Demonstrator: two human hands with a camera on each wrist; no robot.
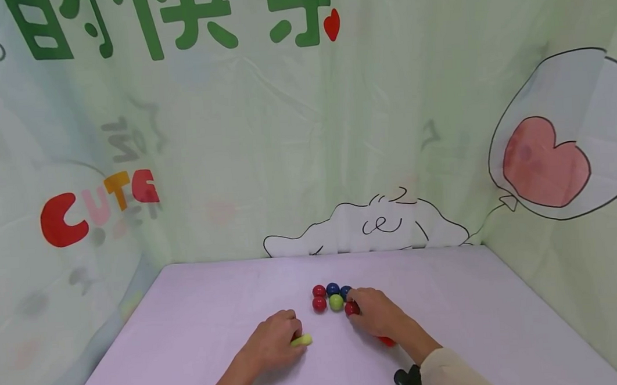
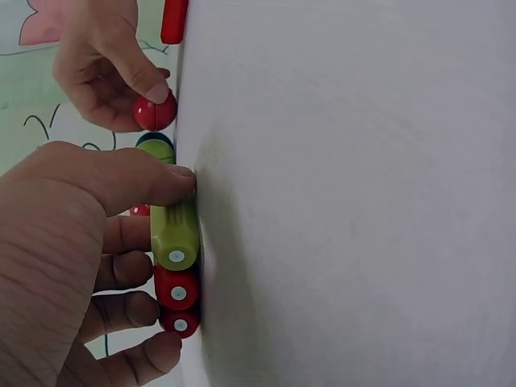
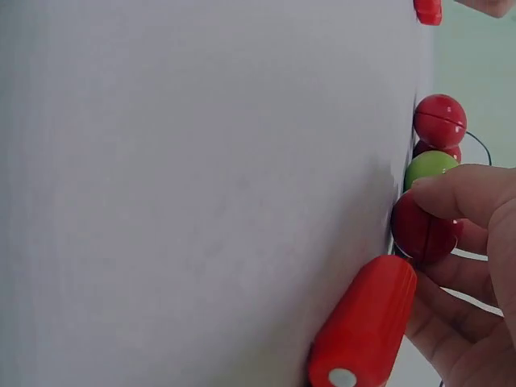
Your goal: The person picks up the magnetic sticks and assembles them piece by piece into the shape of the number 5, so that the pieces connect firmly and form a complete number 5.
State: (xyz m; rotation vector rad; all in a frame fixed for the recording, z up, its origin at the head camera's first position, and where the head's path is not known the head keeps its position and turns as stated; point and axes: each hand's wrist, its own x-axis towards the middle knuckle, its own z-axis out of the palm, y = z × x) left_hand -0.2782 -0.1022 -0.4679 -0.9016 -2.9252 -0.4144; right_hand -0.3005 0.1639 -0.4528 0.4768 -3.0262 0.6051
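Observation:
My left hand [image 1: 274,341] pinches a green plastic handle [image 2: 175,234] with a white dot on its end, the thumb lying along it. Two red handles [image 2: 177,289] with the same dots show beside my left fingers. In front and to the right, my right hand [image 1: 379,312] grips a red ball [image 3: 425,226] with a seam, between thumb and fingers. This ball stands at the right end of a small cluster: two red balls [image 1: 319,297], two blue balls [image 1: 333,289] and a green ball [image 1: 336,302]. A loose red handle [image 3: 367,322] lies under my right wrist.
A pale lilac cloth covers the table [image 1: 214,290]. Behind it and along both sides hangs a printed curtain [image 1: 243,149] with letters and a balloon drawing. A black wrist-camera piece [image 1: 408,380] sits at my right sleeve.

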